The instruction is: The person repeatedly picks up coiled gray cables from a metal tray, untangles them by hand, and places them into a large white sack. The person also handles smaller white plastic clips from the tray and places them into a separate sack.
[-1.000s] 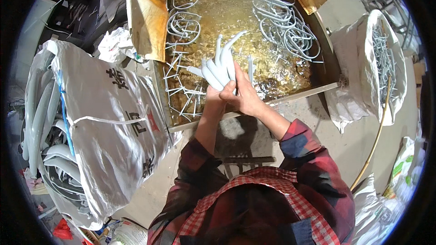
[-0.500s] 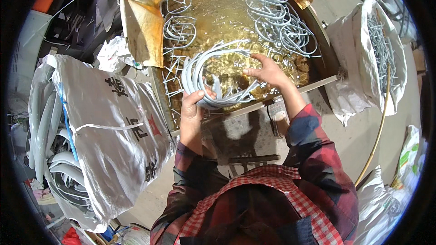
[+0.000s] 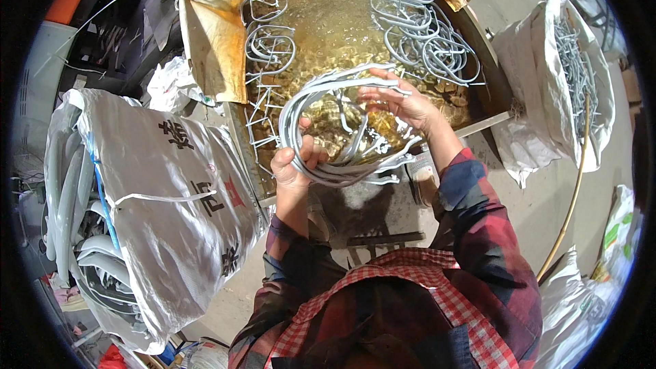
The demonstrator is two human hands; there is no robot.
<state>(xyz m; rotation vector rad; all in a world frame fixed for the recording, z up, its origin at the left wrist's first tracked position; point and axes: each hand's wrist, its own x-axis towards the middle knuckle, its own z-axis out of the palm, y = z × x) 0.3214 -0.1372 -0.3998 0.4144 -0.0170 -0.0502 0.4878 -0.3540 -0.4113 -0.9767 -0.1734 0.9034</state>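
Observation:
A bundle of curved grey tubes (image 3: 292, 113), bent into open C-shaped hoops, is held up over the front edge of a water tank (image 3: 478, 123). My left hand (image 3: 295, 162) is closed around the bundle's left side, thumb outside. At the upper right, the fingers of my right hand (image 3: 403, 104) are bent about the tubes' upper ends. The lower ends fan out loosely toward the right, below that hand. Inside the tank, similar grey hoops (image 3: 437, 55) lie in a heap on the right, with a smaller group of hoops (image 3: 270, 48) on the left.
Short grey pieces (image 3: 260, 113) lie along the tank's left side. A white woven sack (image 3: 164, 212) with thick grey tubes stands at my left. On the right, another white sack (image 3: 529, 96) holds many thin grey pieces, with a long stick (image 3: 570, 198) leaning from it.
My right hand has moved from beside the tube ends onto the upper ends. The bundle has shifted slightly right and opened up, its lower ends spreading apart.

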